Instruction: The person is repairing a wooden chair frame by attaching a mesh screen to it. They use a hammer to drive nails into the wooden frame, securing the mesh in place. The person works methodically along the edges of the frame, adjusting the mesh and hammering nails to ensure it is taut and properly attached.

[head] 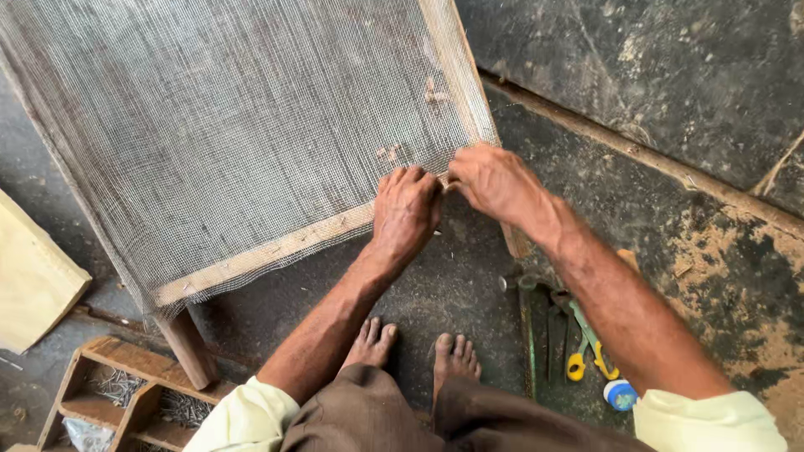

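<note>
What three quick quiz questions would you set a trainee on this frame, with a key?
1. True or false: both hands touch the mesh frame.
2. Which hand is nearer the frame's corner: A left, B right?
3. What fills the wooden box at lower left?

Key: 1 true. 2 B. 3 nails.
</note>
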